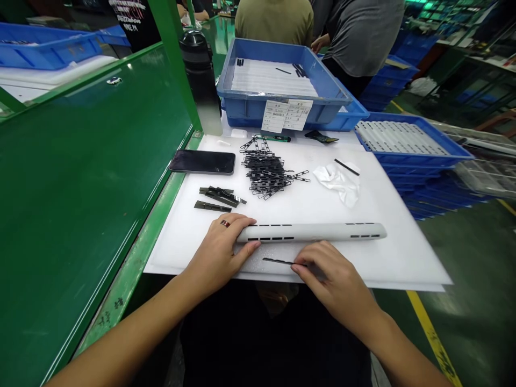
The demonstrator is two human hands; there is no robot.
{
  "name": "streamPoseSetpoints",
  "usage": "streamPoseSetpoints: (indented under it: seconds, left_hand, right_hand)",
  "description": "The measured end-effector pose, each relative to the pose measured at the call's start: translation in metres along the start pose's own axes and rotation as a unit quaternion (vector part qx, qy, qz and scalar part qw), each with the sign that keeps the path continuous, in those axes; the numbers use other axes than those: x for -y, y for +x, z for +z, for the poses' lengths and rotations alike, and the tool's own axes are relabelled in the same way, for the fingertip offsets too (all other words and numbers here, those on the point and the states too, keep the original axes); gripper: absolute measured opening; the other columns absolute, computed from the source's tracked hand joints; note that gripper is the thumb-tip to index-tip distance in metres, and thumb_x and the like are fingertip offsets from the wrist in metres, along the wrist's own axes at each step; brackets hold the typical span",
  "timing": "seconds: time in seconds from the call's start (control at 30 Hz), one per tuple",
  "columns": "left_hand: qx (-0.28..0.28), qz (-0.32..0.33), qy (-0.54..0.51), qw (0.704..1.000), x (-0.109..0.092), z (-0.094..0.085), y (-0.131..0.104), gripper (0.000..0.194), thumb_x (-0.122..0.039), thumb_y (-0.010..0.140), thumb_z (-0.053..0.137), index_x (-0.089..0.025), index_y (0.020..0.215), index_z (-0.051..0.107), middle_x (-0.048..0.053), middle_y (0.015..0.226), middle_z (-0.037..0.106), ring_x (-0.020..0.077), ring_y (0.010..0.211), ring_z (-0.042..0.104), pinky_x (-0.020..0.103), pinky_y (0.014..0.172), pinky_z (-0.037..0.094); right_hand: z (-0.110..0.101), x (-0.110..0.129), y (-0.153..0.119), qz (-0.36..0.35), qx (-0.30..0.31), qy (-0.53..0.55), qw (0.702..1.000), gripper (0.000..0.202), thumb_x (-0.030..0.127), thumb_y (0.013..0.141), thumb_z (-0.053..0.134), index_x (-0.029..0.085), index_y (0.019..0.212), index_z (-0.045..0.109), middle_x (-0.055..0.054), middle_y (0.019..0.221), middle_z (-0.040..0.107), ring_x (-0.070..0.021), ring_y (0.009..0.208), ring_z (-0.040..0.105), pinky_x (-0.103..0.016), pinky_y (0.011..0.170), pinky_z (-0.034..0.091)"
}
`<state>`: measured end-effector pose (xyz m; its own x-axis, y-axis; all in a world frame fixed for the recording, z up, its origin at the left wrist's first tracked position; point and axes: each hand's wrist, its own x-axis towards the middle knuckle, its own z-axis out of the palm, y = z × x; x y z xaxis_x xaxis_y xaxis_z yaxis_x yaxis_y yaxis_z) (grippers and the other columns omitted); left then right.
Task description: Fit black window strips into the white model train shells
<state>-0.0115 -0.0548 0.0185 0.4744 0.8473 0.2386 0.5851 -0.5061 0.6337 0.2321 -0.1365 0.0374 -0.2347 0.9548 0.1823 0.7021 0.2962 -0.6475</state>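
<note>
My left hand (226, 244) is closed round the left end of a long white plastic housing (318, 231), thumb in front and fingers behind. The housing lies across the white work board, with rows of dark slots near both ends. In front of it, my right hand (328, 269) pinches one end of a thin black strip (277, 261) between thumb and fingertips. The strip points left, apart from the housing. Beyond the housing sits a heap of black slotted frames (264, 172). Several dark strips (217, 198) lie left of that heap.
A phone (202, 162) and a bottle (200, 80) stand at the left by a green partition (100, 134). Blue crates (282, 110) holding white housings are at the back and right. Crumpled white film (338, 181) lies at right. Other people are behind the crates.
</note>
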Motion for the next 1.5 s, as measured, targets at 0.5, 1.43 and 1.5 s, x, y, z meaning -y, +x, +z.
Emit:
streamPoseSetpoints:
  seconds: [0.5, 1.43, 1.5]
  left_hand:
    - [-0.123, 0.232, 0.009, 0.965, -0.010, -0.005, -0.015, 0.028, -0.012, 0.085, 0.068, -0.029, 0.107, 0.068, 0.006, 0.100, 0.059, 0.0255, 0.109, 0.051, 0.044, 0.092, 0.051]
    - [-0.067, 0.059, 0.083, 0.993, 0.003, -0.001, -0.004, 0.033, -0.030, 0.090, 0.068, -0.022, 0.119, 0.055, 0.009, 0.121, 0.061, 0.0292, 0.120, 0.053, 0.049, 0.102, 0.042]
    - [-0.060, 0.067, 0.033, 0.995, 0.003, -0.001, -0.006, 0.035, -0.022, 0.090, 0.066, -0.023, 0.122, 0.052, 0.009, 0.122, 0.057, 0.0254, 0.115, 0.055, 0.042, 0.099, 0.046]
  right_hand:
    - [0.001, 0.010, 0.002, -0.071, -0.071, 0.061, 0.993, 0.013, 0.010, 0.091, 0.064, 0.022, 0.096, 0.061, -0.003, 0.089, 0.064, -0.0170, 0.084, 0.062, -0.032, 0.073, 0.052]
    - [-0.002, 0.029, 0.008, 0.244, 0.024, 0.415, 0.876, 0.025, 0.032, 0.082, 0.079, 0.020, 0.101, 0.069, 0.001, 0.067, 0.073, -0.0109, 0.062, 0.072, -0.015, 0.059, 0.059]
    - [-0.005, 0.029, 0.007, 0.237, 0.012, 0.408, 0.882, 0.021, 0.032, 0.081, 0.080, 0.019, 0.094, 0.069, 0.002, 0.063, 0.072, -0.0098, 0.058, 0.070, -0.014, 0.057, 0.058]
